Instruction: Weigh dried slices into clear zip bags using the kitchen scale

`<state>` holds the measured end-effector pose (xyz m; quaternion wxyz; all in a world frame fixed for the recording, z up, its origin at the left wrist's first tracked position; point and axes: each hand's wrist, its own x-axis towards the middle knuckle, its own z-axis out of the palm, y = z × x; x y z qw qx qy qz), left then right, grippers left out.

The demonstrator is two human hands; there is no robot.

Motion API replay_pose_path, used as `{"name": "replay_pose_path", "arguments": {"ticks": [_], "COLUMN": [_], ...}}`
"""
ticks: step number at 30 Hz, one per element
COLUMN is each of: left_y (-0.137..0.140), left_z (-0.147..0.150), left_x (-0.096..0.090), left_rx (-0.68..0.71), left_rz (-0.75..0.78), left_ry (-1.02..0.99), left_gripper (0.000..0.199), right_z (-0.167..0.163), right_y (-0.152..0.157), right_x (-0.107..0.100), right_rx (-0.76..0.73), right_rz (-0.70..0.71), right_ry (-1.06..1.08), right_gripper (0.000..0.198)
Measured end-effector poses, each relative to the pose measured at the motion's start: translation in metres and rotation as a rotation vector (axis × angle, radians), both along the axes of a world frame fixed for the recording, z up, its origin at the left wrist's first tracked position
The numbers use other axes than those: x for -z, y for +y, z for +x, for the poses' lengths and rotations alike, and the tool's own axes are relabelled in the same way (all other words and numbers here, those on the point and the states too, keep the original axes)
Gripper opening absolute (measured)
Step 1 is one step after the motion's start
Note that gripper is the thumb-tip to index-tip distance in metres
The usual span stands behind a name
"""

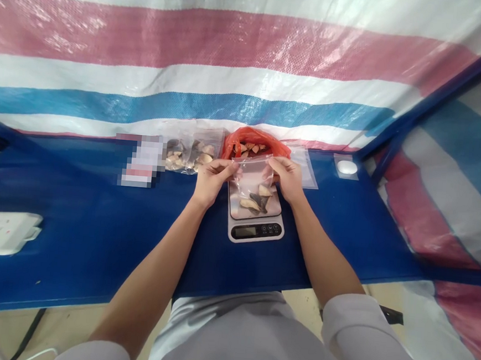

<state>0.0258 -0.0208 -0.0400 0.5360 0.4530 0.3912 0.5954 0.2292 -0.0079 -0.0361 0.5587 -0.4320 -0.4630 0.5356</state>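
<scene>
Between my two hands hangs a clear zip bag (249, 178) with several dried slices (260, 199), pale and dark, at its bottom. My left hand (213, 179) pinches the bag's top left corner. At the top right corner, my right hand (286, 178) grips it the same way. The bag is over the plate of a white kitchen scale (232, 232); whether it rests on the plate I cannot tell. The scale's display shows no digits I can read. Just behind the bag, an open red plastic bag (260, 137) holds more dried slices.
Filled clear bags (190, 156) lie left of the red bag, by a blurred-out card (144, 161). Flat clear bags (310, 171) lie to its right. Farther right is a white oval object (347, 167). A power strip (1, 233) sits at the blue table's (96, 218) left edge. Striped sheeting (193, 37) hangs behind.
</scene>
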Motion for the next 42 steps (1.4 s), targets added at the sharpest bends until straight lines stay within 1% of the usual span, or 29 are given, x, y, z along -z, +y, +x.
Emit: {"name": "replay_pose_path", "arguments": {"ticks": [6, 11, 17, 22, 26, 33, 39, 42], "left_y": [-0.001, -0.002, -0.002, 0.000, -0.001, -0.004, -0.006, -0.006], "left_z": [0.001, 0.001, 0.002, 0.004, 0.005, 0.007, 0.008, 0.007], "left_x": [0.003, 0.001, 0.000, 0.004, 0.004, -0.001, -0.003, -0.002], "left_rx": [0.000, -0.010, -0.063, -0.110, -0.124, -0.159, -0.103, -0.111], "left_rz": [0.004, -0.004, -0.029, 0.005, 0.041, 0.035, 0.009, 0.011], "left_ry": [0.019, 0.032, 0.010, 0.020, 0.043, 0.078, 0.123, 0.136], "left_gripper": [0.028, 0.028, 0.033, 0.030, 0.026, 0.022, 0.030, 0.032], "right_z": [0.000, -0.003, -0.004, -0.005, -0.006, -0.004, -0.005, -0.006], "right_y": [-0.003, -0.004, -0.005, -0.009, -0.013, -0.021, -0.020, -0.018], "right_x": [0.000, 0.002, 0.004, 0.001, -0.004, -0.011, -0.007, -0.005], "right_rx": [0.024, 0.053, 0.087, 0.110, 0.137, 0.085, 0.066, 0.078], "right_rz": [-0.016, -0.011, 0.003, 0.045, 0.052, -0.089, -0.066, -0.027], "right_ry": [-0.017, -0.040, -0.077, -0.084, -0.078, -0.100, -0.119, -0.128], "right_gripper": [0.040, 0.037, 0.034, 0.030, 0.031, 0.043, 0.043, 0.039]}}
